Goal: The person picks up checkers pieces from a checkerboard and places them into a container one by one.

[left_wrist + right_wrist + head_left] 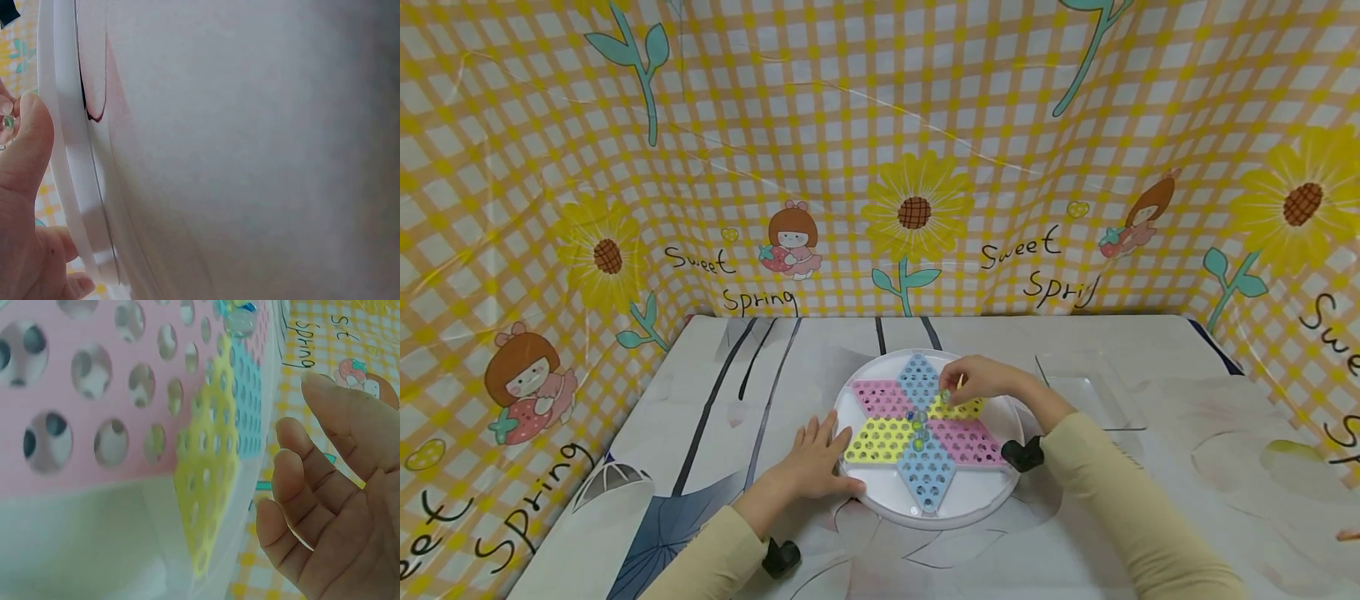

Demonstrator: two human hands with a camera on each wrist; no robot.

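A round white Chinese checkers board (pixel 880 500) with a pink, yellow and blue star of holes lies on the table. My right hand (pixel 981 379) is over the board's far-right yellow point (pixel 967 408), pinching a green glass marble (pixel 945 396) at its fingertips. The same marble (pixel 8 120) shows between fingers in the left wrist view; the right wrist view hides it. Several blue, clear and green marbles (pixel 918 445) sit in a line near the star's middle. My left hand (pixel 812 462) rests at the board's left rim, fingers spread, thumb along the edge.
A clear plastic tray (pixel 1086 400) stands on the table (pixel 722 483) right of the board, behind my right forearm. A yellow checked cloth (pixel 850 117) with sunflowers hangs behind and at both sides. Black camera mounts (pixel 1022 454) are on both wrists.
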